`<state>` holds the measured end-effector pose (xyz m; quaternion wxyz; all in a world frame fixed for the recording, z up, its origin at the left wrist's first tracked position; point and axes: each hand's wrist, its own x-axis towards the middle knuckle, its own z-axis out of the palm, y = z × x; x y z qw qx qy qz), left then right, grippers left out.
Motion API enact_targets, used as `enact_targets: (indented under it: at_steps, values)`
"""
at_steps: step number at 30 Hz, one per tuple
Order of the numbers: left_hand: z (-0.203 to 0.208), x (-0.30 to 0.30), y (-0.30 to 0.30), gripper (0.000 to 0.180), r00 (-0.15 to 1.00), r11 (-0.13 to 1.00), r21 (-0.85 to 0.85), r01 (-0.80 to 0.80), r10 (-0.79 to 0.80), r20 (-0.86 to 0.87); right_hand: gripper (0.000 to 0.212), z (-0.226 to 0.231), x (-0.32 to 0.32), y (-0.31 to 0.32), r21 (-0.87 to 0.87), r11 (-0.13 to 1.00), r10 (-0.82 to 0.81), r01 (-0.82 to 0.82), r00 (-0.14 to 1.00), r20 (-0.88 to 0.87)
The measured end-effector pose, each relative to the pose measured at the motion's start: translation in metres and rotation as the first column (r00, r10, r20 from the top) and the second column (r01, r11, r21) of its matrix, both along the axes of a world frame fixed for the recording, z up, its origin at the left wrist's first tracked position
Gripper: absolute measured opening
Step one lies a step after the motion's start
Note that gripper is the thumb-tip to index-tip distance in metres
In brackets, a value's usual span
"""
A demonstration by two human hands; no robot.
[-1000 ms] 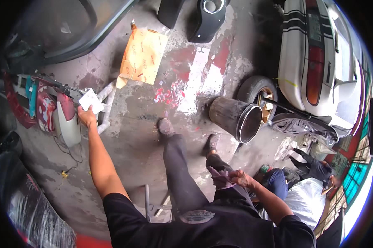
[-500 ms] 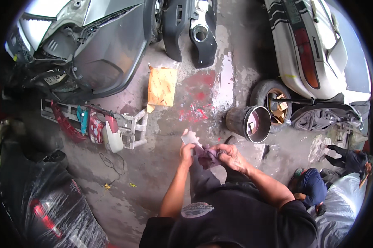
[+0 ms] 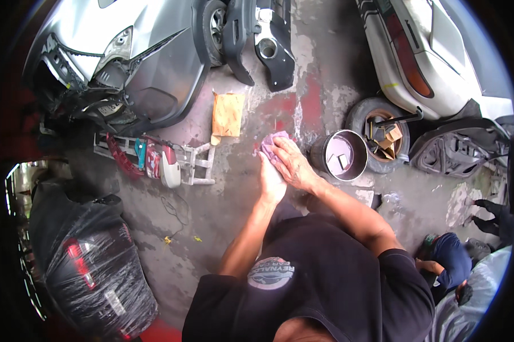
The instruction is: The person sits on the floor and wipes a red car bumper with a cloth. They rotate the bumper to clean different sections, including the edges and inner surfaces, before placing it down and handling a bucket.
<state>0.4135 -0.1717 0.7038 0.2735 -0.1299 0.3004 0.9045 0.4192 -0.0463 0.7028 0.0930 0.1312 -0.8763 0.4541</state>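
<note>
A damp purple rag [image 3: 271,143] is bunched between my two hands, in front of my body. My right hand [image 3: 292,162] lies over it from the right, its fingers bent and pressing on the cloth. From below comes my left hand [image 3: 273,179], closed under the rag, with most of its fingers covered. The pale flat piece from the earlier frame is out of sight. Just right of my hands stands a dark bucket [image 3: 318,153], with cloudy purplish liquid and small dark-edged blocks inside.
Behind the bucket lies a tyre [image 3: 356,121] holding wood blocks. An orange paper packet [image 3: 227,115] rests on the floor. Painted car parts [image 3: 153,162] lean on a white frame [image 3: 200,166] at left. Cars stand around, one plastic-covered [image 3: 100,273]; a person [image 3: 452,259] crouches lower right.
My hands have moved farther out and come together. The rag now covers my left palm, and the pale flat piece is hidden. The view has shifted.
</note>
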Motion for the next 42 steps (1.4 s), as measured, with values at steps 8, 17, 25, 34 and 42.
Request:
enact_targets:
  at_steps: [8, 17, 25, 34, 42]
  values:
    - [0.008, 0.031, 0.019, 0.072, 0.993, 0.991, -0.111, 0.072, -0.082, -0.088, 0.039, 0.033, 0.036, 0.088, -0.403, 0.855, -0.215, 0.327, 0.93, 0.298]
    - [0.036, 0.023, 0.071, 0.068, 0.989, 0.985, 0.144, 0.097, -0.112, 0.097, 0.054, 0.028, 0.045, 0.067, -0.16, 0.986, -0.046, 0.052, 0.998, 0.041]
    - [0.044, 0.028, 0.059, 0.067, 0.96, 0.982, -0.07, 0.177, -0.188, -0.207, 0.035, 0.027, 0.029, 0.119, -0.421, 0.794, -0.252, 0.439, 0.868, 0.429]
    - [0.049, 0.031, 0.067, 0.083, 0.992, 0.992, 0.08, 0.096, -0.088, -0.093, 0.054, 0.046, 0.063, 0.067, -0.138, 0.99, 0.01, -0.011, 1.0, -0.011]
    - [0.044, 0.034, 0.084, 0.084, 0.995, 0.99, -0.138, -0.014, 0.0, -0.098, 0.058, 0.046, 0.087, 0.063, -0.309, 0.95, 0.034, 0.043, 0.97, 0.239]
